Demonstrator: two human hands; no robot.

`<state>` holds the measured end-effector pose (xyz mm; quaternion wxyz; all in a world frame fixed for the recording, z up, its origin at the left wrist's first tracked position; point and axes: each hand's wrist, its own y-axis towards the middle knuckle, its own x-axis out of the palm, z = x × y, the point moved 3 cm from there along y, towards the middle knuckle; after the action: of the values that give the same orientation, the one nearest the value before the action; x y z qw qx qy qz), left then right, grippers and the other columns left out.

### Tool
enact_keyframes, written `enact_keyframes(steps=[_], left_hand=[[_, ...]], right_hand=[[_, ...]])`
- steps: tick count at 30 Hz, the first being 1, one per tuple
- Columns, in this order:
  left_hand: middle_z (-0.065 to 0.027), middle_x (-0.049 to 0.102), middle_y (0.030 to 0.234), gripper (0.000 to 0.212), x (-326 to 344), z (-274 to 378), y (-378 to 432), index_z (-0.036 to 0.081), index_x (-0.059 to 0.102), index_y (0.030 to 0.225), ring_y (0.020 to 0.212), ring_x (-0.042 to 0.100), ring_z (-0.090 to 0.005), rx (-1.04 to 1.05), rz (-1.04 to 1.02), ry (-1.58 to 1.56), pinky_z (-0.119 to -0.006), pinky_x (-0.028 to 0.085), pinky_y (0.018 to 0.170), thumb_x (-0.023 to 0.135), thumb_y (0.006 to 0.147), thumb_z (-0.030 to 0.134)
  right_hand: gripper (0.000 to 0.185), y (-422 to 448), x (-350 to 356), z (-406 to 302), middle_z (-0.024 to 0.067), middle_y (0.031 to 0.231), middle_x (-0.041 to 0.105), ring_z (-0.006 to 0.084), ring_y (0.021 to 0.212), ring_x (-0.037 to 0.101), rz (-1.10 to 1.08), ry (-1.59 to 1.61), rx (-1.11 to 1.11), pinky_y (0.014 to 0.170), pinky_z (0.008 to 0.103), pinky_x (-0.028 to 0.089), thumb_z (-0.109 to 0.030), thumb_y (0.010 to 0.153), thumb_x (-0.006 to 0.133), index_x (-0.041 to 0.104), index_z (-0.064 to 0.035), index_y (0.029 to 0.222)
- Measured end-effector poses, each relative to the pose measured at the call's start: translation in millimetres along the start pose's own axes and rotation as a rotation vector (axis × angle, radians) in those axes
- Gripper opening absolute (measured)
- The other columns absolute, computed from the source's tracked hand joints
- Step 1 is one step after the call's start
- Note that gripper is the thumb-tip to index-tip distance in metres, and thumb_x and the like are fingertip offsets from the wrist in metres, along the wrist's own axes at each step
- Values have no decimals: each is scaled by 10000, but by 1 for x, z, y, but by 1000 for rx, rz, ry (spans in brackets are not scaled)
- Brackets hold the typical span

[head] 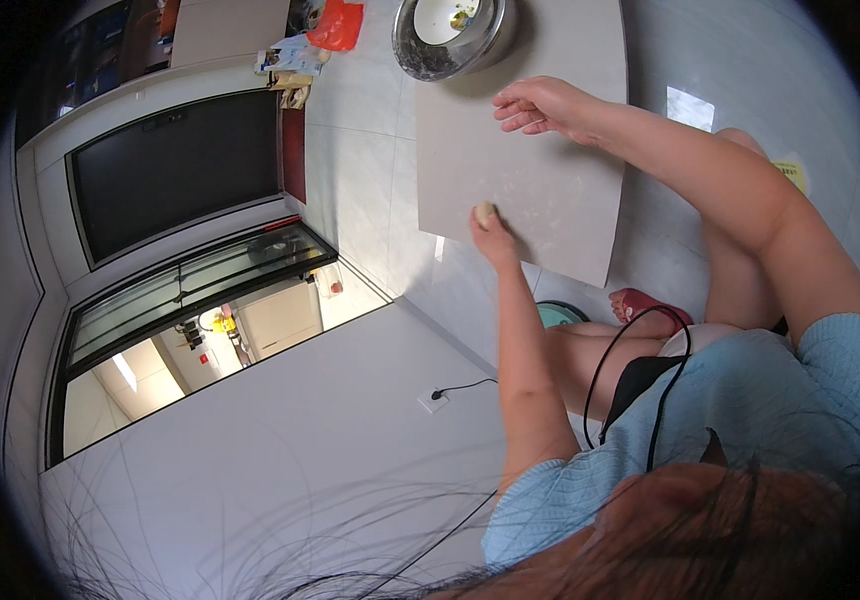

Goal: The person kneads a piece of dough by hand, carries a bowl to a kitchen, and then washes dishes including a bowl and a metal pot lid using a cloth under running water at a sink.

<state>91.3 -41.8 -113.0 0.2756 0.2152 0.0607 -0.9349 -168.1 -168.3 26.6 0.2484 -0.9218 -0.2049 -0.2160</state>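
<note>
My left hand holds a small pale lump, apparently dough, over the near left corner of a grey board. White powdery smears mark the board near it. My right hand is over the board's middle, palm turned inward, fingers slightly curled and apart, with nothing seen in it. Beyond it, at the board's far end, stands a metal bowl with floury smears inside. A white bowl sits within it, holding a little green and yellow stuff.
Pale floor tiles surround the board. Beside my foot in a red slipper is a round green object. A black cable loops over my lap. A red plastic bag and other bags lie at the far left. A wall with a plugged socket stands to my left.
</note>
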Motion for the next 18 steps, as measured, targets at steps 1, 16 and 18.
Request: enact_keyframes(steps=[1,16,18], left_hand=[[-149,562,1125,452,18,2,-9,-5,430,1267,983,575,-267,31,-53,137,-335,464,875,521,829,55],[-289,250,1426,723,77,43,-79,-88,243,1365,1346,217,-394,326,-20,546,-466,152,1106,593,857,289],[-287,261,1422,731,90,51,-59,-90,252,1361,1343,227,-390,305,-69,520,-474,159,1103,596,855,312]], right_hand=[[410,-1,-7,2,80,1107,594,146,940,606,6,3,10,764,252,459,-336,900,481,538,-21,1156],[403,-5,-14,-6,122,1116,598,169,934,620,14,112,-28,780,259,474,-302,908,478,518,3,1169],[406,-6,-16,-8,124,1116,598,170,935,619,12,124,-36,783,260,473,-303,908,479,516,5,1170]])
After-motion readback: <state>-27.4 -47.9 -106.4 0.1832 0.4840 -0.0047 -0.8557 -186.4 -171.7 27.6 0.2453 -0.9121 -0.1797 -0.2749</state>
